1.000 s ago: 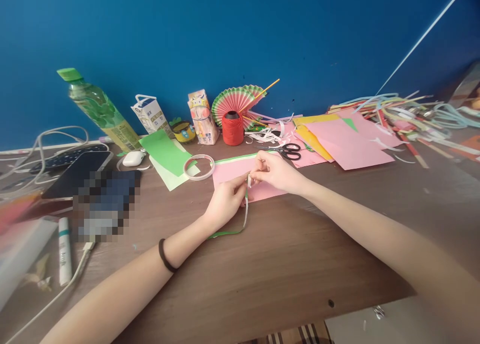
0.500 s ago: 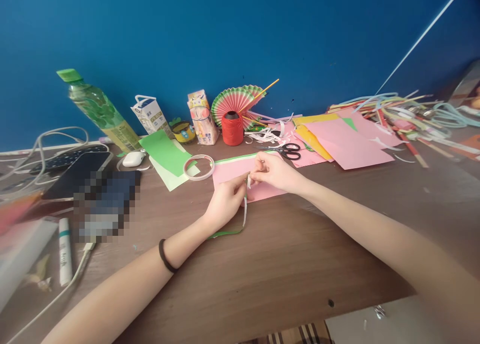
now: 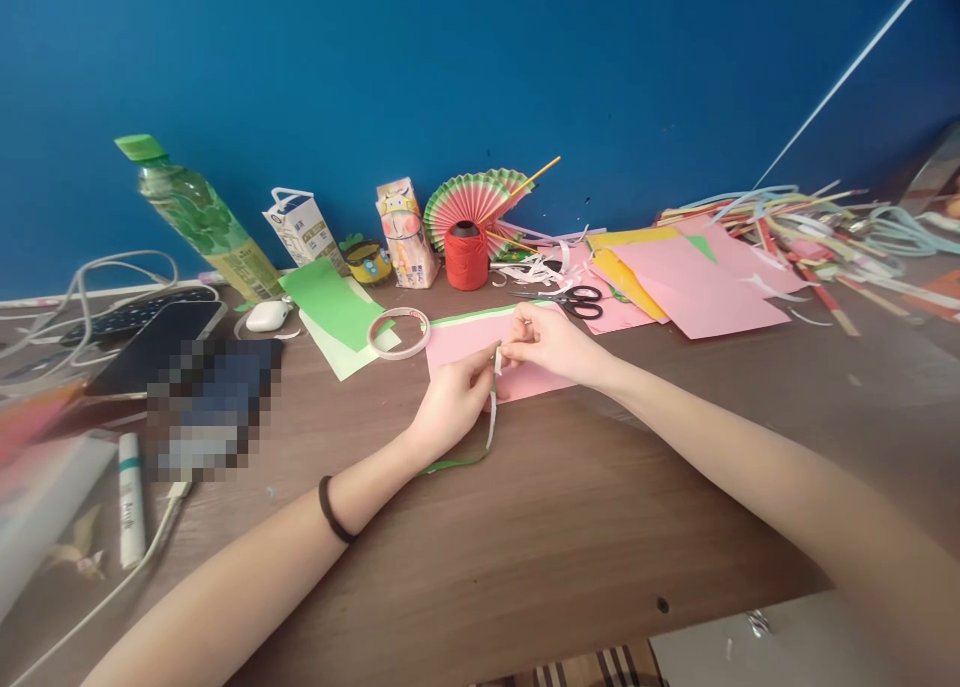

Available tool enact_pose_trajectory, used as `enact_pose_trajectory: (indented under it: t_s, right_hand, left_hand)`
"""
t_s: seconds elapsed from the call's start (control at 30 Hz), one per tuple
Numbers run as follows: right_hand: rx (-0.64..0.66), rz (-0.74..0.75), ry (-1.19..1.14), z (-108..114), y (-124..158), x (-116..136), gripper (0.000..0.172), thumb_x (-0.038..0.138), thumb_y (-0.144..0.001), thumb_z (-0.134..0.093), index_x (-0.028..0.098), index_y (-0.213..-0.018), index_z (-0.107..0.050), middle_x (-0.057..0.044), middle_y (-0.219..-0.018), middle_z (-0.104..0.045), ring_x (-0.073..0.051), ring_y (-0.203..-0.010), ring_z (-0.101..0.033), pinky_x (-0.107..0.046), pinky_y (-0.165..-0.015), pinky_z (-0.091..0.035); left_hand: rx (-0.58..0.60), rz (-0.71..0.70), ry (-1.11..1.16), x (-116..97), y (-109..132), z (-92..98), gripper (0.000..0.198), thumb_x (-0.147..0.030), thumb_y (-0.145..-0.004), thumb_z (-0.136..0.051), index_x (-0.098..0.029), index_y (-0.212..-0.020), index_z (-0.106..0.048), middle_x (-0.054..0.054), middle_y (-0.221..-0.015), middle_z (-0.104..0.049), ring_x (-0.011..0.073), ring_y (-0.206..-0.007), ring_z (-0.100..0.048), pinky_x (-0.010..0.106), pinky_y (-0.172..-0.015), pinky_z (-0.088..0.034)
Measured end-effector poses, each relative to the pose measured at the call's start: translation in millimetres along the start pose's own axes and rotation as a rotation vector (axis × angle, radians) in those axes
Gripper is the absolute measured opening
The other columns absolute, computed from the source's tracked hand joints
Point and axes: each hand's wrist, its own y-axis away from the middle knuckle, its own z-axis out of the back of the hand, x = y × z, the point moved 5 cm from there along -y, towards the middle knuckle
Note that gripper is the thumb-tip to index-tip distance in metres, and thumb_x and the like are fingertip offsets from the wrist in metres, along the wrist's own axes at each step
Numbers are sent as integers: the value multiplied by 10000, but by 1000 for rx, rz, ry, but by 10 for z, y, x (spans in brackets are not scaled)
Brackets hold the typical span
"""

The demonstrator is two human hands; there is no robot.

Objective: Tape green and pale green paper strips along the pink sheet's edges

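- Holding one end of a green-and-white strip (image 3: 492,427) in the left hand (image 3: 450,397), closed to a pinch of thumb and fingers, above the near part of a pink sheet (image 3: 456,342).
- Gripping a small white tab (image 3: 499,363) in the right hand (image 3: 551,345), thumb and forefinger pressed together just beside the other fingertips; impossible to tell whether joined to the strip or loose.
- Likeliest to fail at that meeting point — perhaps by tearing or creasing the strip through too sharp a pull on so narrow a width.
- Easily lost, too, from pinching so little of the tab.
- Hanging free below the hands, then curling left along the tabletop (image 3: 480,567); liable to twist, or to catch under the left forearm (image 3: 247,557).
- If sticky on the white side — not certain from here — apt to cling to the fingers or the sheet and mark the paper on lifting.
- Worth watching the sheet as well: easily dragged askew by a low wrist, toward the tape roll (image 3: 396,354) at left or the scissors (image 3: 564,297) at far right.
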Motion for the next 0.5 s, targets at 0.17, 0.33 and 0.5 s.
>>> enact_pose_trajectory:
  t_s: [0.17, 0.33, 0.5]
  right_hand:
    - [1, -2, -6, 2, -2, 3, 231, 120, -698, -546, 215, -674, -337, 42, -578, -588, -135, -620, -616, -288, -646, -480]
    - [-5, -6, -9, 4, -7, -3, 232, 117, -702, -549, 212, -674, -339, 40, -582, -594, -133, -615, -614, -286, -638, -482]
    - [-6, -13, -1, 2, -3, 10, 242, 101, -702, -543, 211, -670, -330, 48, -578, -588, -123, -612, -612, -280, -644, -481]
  left_hand:
    - [6, -5, -8, 3, 8, -1, 411, -183, -806, -362, -197, -1157, -574, -18, -686, -631, 119, -607, -621, 179, -596, -477]
    - [9, -31, -44, -11, 4, -2, 404, -172, -802, -363, -209, -1144, -576, -34, -650, -593, 111, -591, -607, 180, -615, -468]
    - [3, -57, -94, -35, 7, 1, 388, -169, -801, -356, -187, -1112, -588, -36, -634, -582, 117, -600, -599, 192, -628, -464]
